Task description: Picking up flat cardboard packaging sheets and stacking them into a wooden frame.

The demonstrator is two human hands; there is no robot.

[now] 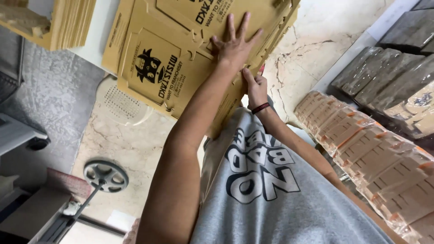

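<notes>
Person's left hand [235, 43] is lying flat w/ fingers spread, palm pressing down on top of a stack of flat brown cardboard box blanks [158, 68], near the stack's near edge. Right hand [255, 88], black wristband on it, is curling fingers round that same near edge just below the left, pinching the stack from its side. More bundled blanks [375, 158] are sitting well apart along the right, on the marble floor [135, 144].
</notes>
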